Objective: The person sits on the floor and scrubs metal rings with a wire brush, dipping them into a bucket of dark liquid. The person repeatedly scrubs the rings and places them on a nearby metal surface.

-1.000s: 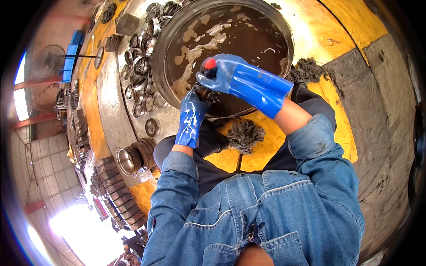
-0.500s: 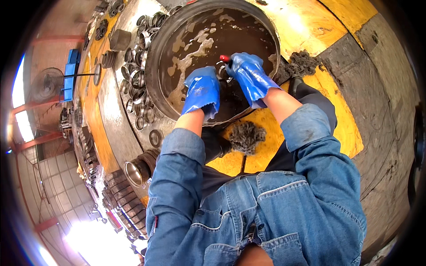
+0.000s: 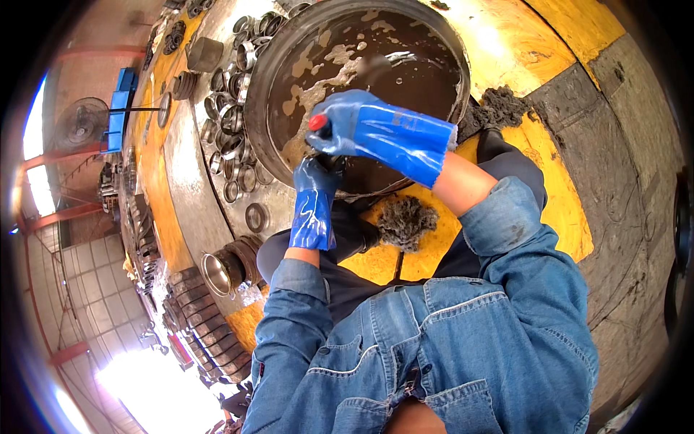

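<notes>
In a blue rubber glove, my right hand is closed round a tool with a red-ended handle; its working end is hidden. It hovers over the near left part of a round dark tub of murky brown liquid. Just below it, my left hand, also in a blue glove, is closed at the tub's near rim. What its fingers hold is hidden beneath the right hand. Pale foam floats on the liquid, and a shiny splash shows toward the far side.
Several metal rings lie in a cluster left of the tub. Nearer me stands a stack of larger rings. Grey fibrous clumps lie on the yellow floor plate. A dark block and a fan are farther left.
Both hands have come up from the middle of the tub toward its near left rim. My right hand has swung left with the red-ended tool, now above my left hand.
</notes>
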A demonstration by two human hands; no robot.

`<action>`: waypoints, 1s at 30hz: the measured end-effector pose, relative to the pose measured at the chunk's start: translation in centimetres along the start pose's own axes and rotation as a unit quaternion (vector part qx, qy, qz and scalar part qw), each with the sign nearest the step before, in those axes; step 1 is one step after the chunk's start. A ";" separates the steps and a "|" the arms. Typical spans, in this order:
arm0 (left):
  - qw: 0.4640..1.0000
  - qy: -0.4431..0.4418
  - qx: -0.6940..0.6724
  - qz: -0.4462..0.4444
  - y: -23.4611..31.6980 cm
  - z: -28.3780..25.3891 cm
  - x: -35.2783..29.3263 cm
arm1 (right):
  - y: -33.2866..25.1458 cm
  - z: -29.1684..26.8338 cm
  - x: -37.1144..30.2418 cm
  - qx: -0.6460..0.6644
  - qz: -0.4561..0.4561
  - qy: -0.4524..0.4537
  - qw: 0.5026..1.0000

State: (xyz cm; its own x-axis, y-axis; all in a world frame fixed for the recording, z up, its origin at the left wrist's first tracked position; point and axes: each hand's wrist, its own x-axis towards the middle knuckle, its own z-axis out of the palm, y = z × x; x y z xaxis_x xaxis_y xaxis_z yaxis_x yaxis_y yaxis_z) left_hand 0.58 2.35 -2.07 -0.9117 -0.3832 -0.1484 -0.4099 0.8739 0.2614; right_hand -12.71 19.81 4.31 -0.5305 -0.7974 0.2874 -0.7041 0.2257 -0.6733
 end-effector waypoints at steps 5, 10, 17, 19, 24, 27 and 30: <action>0.994 0.059 -0.084 0.021 0.7 -0.7 -1.1 | 4.1 -3.3 -1.3 0.013 0.228 -0.024 0.973; 0.991 -0.010 -0.125 -0.036 1.8 -1.4 -0.9 | 5.3 -2.2 -1.4 0.102 0.290 0.120 0.944; 0.981 -0.061 -0.172 -0.071 -0.6 -0.3 0.2 | 1.4 0.6 -1.7 0.148 0.250 0.018 0.957; 0.975 -0.061 -0.191 -0.090 -1.4 -0.3 0.2 | 4.2 0.8 -2.0 0.192 0.261 0.061 0.944; 0.976 -0.054 -0.201 -0.065 0.2 -1.2 0.0 | 7.0 2.2 -3.5 0.088 0.445 0.108 0.885; 0.964 -0.060 -0.250 -0.069 -0.8 -0.4 0.0 | 8.2 2.9 -3.7 0.153 0.423 0.104 0.887; 0.974 -0.045 -0.220 -0.038 -0.3 -1.1 -0.6 | 6.1 2.2 -2.7 0.253 0.445 0.068 0.856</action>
State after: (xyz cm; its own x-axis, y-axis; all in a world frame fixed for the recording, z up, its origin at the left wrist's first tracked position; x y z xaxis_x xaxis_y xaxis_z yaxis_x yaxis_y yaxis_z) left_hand 1.19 2.01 -1.04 -0.8796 -0.3973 -0.2617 -0.4680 0.6236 0.6261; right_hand -14.50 22.05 -2.06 -0.8247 -0.3557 -0.4398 0.2842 0.4118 -0.8658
